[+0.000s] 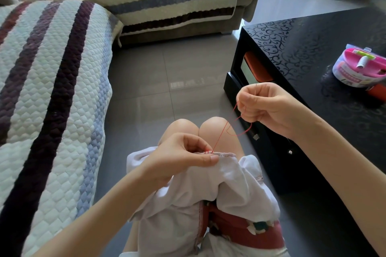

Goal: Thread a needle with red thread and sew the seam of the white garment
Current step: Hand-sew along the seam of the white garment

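Two hands are busy: the left hand (pixel 183 156) is pinching the seam (pixel 226 154) of the white garment (pixel 229 183), while the right hand (pixel 265 106), farther right, is gripping the needle (pixel 256 88) and the red thread (pixel 221 131).

Soft, even daylight lit the scene brightly. Beyond the left hand (pixel 183 158) pinching the cloth (pixel 229 173), the floor (pixel 177 85) carried a pale reflected glare; right of that grip the table (pixel 313 52) gleamed. Straight lines bowed toward the edges.
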